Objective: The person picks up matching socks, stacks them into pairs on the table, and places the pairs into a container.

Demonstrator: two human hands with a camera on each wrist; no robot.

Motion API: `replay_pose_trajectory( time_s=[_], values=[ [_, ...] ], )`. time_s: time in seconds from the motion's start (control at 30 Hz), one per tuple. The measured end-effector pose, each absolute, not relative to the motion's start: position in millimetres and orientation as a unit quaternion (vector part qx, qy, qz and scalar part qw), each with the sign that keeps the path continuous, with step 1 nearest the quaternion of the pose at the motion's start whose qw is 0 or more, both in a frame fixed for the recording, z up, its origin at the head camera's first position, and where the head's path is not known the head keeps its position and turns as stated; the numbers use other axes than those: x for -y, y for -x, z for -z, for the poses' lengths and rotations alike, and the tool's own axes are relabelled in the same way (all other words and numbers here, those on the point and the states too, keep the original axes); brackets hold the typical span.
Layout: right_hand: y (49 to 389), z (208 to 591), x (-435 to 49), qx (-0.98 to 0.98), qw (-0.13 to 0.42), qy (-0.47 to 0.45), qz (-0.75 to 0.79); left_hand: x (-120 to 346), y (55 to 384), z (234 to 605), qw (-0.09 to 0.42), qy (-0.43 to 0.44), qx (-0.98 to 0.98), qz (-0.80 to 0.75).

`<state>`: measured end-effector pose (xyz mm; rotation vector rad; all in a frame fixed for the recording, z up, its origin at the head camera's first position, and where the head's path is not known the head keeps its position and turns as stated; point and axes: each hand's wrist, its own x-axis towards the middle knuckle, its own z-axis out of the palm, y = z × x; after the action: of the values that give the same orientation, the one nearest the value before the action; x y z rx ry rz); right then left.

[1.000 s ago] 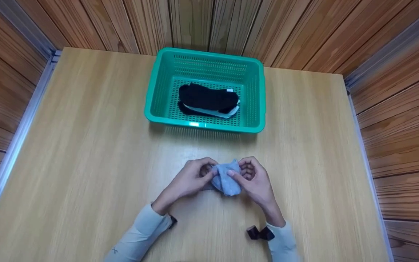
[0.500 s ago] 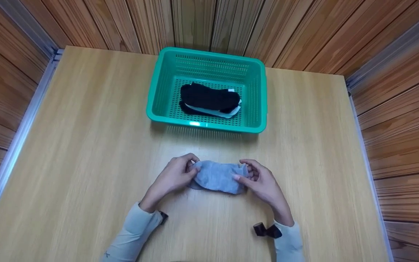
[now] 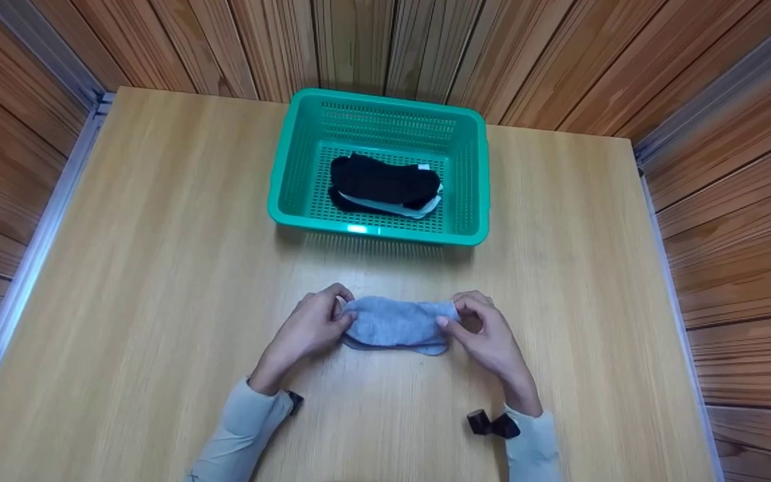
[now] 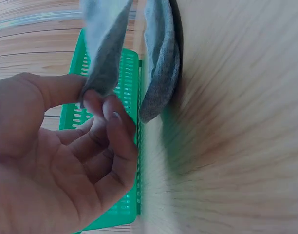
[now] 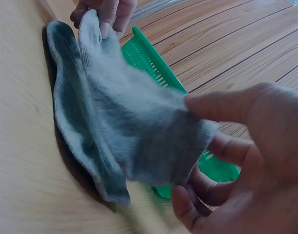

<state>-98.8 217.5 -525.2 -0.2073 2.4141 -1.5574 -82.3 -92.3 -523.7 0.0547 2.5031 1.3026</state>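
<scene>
A light grey sock (image 3: 395, 321) is stretched sideways between both hands, held above a second grey sock (image 3: 436, 349) lying on the table. My left hand (image 3: 312, 325) pinches the toe end between thumb and fingertips, as the left wrist view also shows. At the other end, my right hand (image 3: 489, 335) pinches the cuff; in the right wrist view its thumb lies over the fabric (image 5: 144, 117) with fingers behind. The lower sock (image 4: 161, 83) rests flat on the wood, partly covered by the upper one in the head view.
A green perforated basket (image 3: 379, 233) stands beyond the hands at the back of the table (image 3: 158, 268). Inside it lies a small pile of socks, a black one (image 3: 385, 181) on top and a pale one (image 3: 419, 212) below. Wood-patterned walls (image 3: 385, 47) enclose the table.
The upper grey sock went from bunched up to stretched out straight as the hands drew apart, left hand to the left and right hand to the right. The lower sock shows more now.
</scene>
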Motion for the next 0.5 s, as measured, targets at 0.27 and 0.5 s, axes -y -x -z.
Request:
replay_pose_trajectory(
  time_s=[0.27, 0.5],
  values=[
    [98, 530, -214, -0.832, 0.139, 0.09, 0.53, 94, 80, 523, 0.184, -0.019, -0.895, -0.407],
    [100, 537, -207, -0.889, 0.127, 0.051, 0.438, 94, 81, 524, 0.208, 0.013, -0.903, -0.375]
  ],
)
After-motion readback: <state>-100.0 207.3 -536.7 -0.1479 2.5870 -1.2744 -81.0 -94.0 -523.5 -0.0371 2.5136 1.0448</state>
